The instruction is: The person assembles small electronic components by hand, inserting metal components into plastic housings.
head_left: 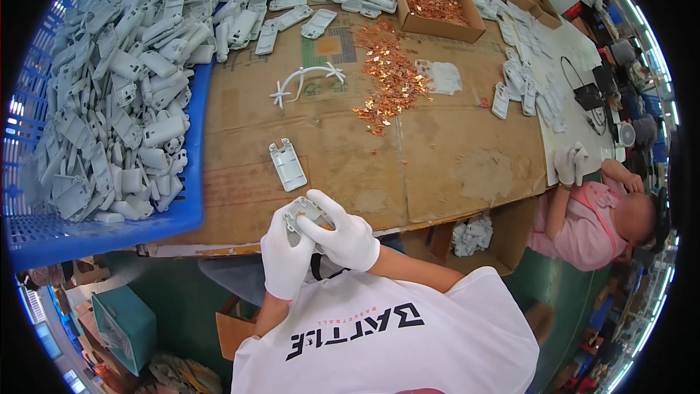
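Both of my hands wear white gloves and meet at the table's front edge. My left hand (286,254) is closed round a light grey plastic housing (297,211). From the other side my right hand (344,235) grips the same part, its thumb and fingers pressed on the piece. A small coppery glint shows by the fingertips, too small to make out. Just beyond my hands a second grey plastic housing (288,165) lies on the cardboard with its hollow side up. Farther off, small copper metal pieces (390,76) are spread in a loose heap.
A blue plastic crate (195,146) heaped with grey housings stands at left. White curved plastic pieces (306,73) lie mid-table. A cardboard box (437,29) holds more copper pieces. Several housings (514,84) lie at right, near a co-worker in pink (583,226) with gloved hands.
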Demonstrator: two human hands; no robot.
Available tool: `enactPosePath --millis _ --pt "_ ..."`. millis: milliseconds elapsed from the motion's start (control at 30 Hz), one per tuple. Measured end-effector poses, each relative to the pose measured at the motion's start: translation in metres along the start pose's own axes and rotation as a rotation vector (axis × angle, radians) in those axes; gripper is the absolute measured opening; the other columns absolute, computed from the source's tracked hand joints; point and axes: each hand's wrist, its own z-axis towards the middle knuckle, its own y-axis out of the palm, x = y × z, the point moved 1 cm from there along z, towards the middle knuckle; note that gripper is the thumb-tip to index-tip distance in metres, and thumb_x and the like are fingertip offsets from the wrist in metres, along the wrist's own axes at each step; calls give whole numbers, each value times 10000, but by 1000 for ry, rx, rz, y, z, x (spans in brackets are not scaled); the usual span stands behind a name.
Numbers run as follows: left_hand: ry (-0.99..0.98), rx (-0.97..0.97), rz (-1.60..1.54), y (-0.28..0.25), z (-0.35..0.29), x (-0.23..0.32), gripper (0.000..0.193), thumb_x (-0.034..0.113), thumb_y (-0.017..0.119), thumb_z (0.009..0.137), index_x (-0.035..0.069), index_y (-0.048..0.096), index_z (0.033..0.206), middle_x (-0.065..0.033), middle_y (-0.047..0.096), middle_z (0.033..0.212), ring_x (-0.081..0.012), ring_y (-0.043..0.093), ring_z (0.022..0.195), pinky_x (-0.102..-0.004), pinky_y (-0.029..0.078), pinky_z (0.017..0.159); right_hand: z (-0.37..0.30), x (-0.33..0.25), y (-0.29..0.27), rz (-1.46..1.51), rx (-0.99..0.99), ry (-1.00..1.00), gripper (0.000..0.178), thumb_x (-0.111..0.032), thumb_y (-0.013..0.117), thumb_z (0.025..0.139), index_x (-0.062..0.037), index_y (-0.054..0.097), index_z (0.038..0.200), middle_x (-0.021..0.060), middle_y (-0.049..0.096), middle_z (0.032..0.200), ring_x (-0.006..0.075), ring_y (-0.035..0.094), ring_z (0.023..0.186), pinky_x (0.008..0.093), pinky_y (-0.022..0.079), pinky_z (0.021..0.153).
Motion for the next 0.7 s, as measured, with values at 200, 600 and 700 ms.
enactPosePath --millis 200,600,700 --pt "-4 17 -26 -2 -4 -16 344 58 611 844 -7 590 1181 -174 702 1010 -246 700 931 -339 528 804 2 -6 0 -96 -100 -18 443 -112 745 678 -187 703 1113 189 517 1370 218 705 743 287 580 575" --pt "-18 -48 -27 -3 3 -46 336 123 637 868 -6 595 1176 -194 692 968 -281 700 886 -353 532 776 0 -4 17 -4 -220 129 415 -86 696 738 -189 668 1139 155 498 1358 278 693 702 347 583 602" --pt "35 -34 -23 -7 7 -41 332 128 643 870 -6 596 1170 -184 696 961 -274 703 881 -353 533 771 4 -8 17 -19 -263 169 389 -76 680 766 -185 666 1139 157 497 1361 291 695 743 363 587 648"
